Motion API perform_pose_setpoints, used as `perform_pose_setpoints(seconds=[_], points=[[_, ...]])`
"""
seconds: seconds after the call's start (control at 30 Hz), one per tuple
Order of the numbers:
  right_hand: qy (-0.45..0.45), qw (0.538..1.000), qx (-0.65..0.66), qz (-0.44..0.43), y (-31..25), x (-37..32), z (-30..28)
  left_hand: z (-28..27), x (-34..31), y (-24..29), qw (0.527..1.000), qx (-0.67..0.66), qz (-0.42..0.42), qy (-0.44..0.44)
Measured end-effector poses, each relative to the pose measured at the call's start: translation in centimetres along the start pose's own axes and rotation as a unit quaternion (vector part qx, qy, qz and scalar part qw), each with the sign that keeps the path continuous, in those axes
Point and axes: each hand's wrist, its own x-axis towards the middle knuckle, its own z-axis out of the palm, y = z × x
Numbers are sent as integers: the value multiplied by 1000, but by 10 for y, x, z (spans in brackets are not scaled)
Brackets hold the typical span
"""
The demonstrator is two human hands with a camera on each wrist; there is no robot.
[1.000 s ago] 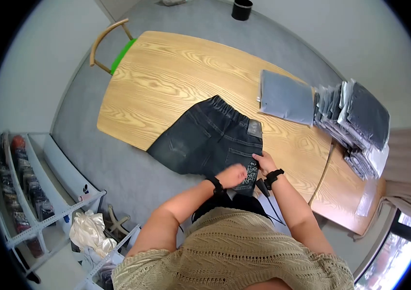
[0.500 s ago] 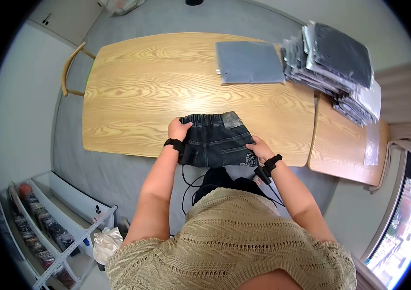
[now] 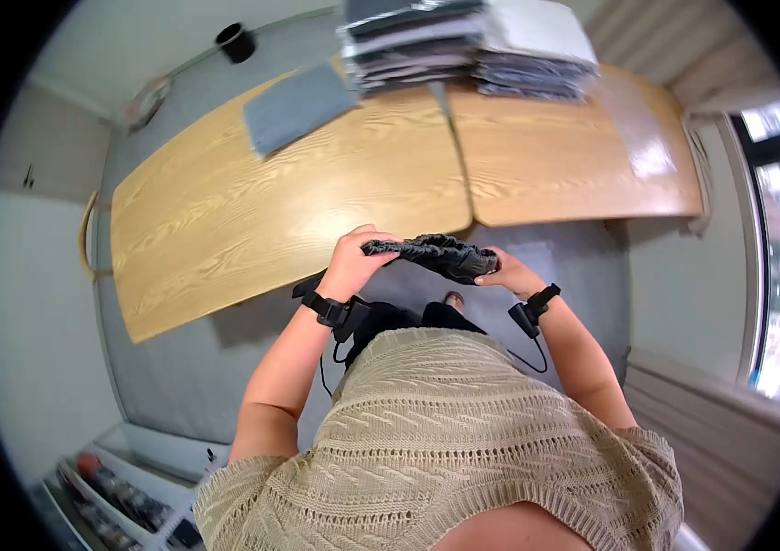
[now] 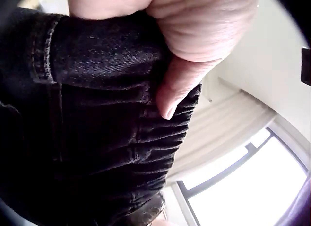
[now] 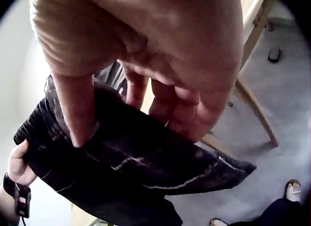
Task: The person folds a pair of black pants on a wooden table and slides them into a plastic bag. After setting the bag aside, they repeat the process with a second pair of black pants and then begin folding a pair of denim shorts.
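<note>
A pair of dark denim jeans point(image 3: 445, 259) hangs off the table's near edge, in front of the person's body, its gathered elastic waistband uppermost. My left hand point(image 3: 351, 264) grips one end of the waistband; in the left wrist view its thumb lies along the ribbed elastic of the jeans point(image 4: 102, 124). At the other end my right hand point(image 3: 515, 275) pinches the waistband near the patch. The right wrist view shows that thumb on one side of the denim point(image 5: 141, 153) and the other fingers behind it. The legs are mostly hidden from the head view.
Beyond the hands stand a wooden table point(image 3: 224, 239) and, beside it, a second one point(image 3: 583, 174). A tall stack of bagged garments point(image 3: 417, 46) and a lone flat bagged garment point(image 3: 298, 108) lie on them. A chair point(image 3: 89, 241) is at the left, a shelf unit point(image 3: 146, 464) low left.
The jeans, earlier spread at the table edge, have been lifted and tilted so the waistband faces up. The left hand has come to the waistband. The view has turned right.
</note>
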Motion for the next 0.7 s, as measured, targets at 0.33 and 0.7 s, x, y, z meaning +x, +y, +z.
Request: perform_pose_setpoints(seconds=[0.33,0.7], points=[[190,966,12,-178,-28,-166,-94,107,54,123,975,-21,152,-158],[347,891,-89,-277,-94,-217,-137,132,118,188,971,81,111,-197]])
